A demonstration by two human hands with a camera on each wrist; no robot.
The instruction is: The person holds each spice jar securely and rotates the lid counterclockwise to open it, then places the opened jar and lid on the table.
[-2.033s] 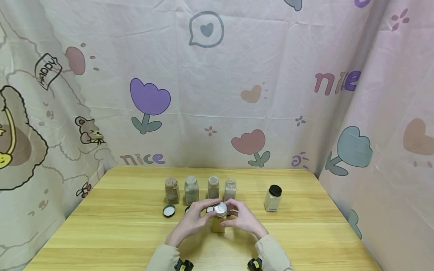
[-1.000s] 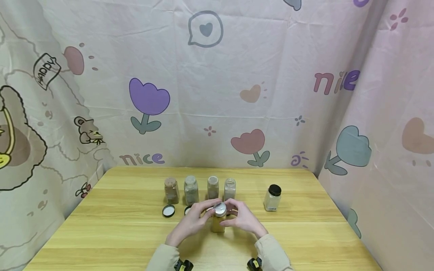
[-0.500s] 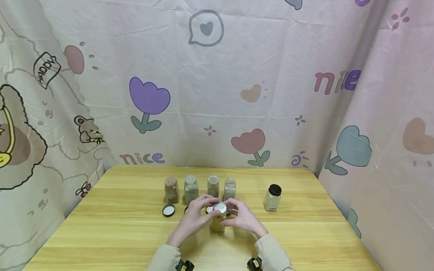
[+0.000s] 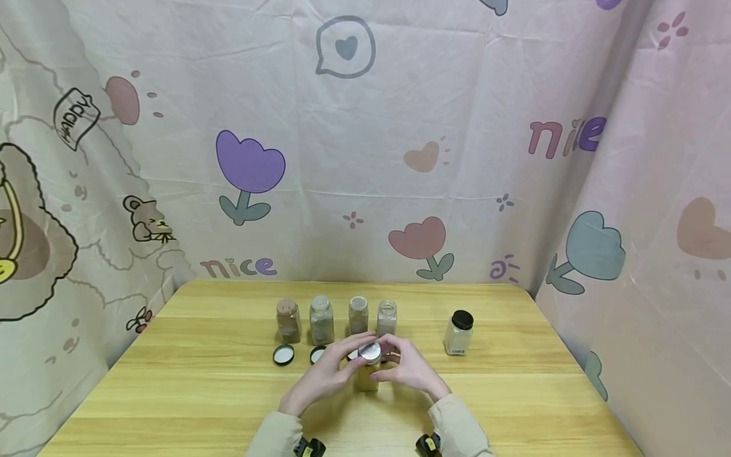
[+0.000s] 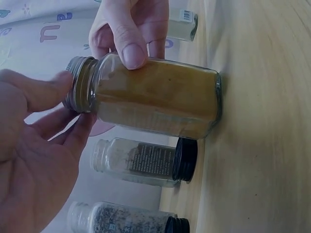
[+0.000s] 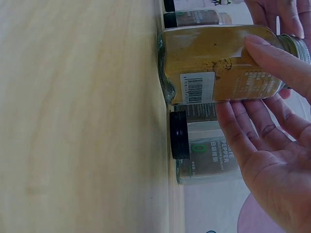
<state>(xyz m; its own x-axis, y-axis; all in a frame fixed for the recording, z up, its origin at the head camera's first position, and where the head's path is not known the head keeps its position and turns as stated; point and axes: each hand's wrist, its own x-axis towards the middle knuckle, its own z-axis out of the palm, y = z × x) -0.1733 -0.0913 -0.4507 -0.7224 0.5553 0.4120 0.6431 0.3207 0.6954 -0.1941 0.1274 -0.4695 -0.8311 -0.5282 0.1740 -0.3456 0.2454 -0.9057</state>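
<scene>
A square glass spice jar (image 4: pixel 368 377) of yellow-brown powder stands upright on the table, a silver lid (image 5: pixel 79 84) on its neck. My left hand (image 4: pixel 328 373) pinches that lid between thumb and fingers. On the other side, my right hand (image 4: pixel 410 367) grips the jar's body, its thumb on the near face and its fingers behind. A barcode label (image 6: pixel 197 88) shows low on the glass in the right wrist view. Just behind the hands lie black lids with white insides, one of them (image 4: pixel 318 354) beside my left fingers; others are partly hidden.
Behind the hands stands a row of jars without black lids: a brown one (image 4: pixel 289 324), a grey-green one (image 4: pixel 322 324), a grey one (image 4: pixel 358 317) and a pale one (image 4: pixel 386 319). Another black lid (image 4: pixel 283 355) lies at left. A black-capped jar (image 4: pixel 459 335) stands at right.
My left fingers and thumb have shifted back and forth a little around the silver lid. The jar and my right hand stay in place.
</scene>
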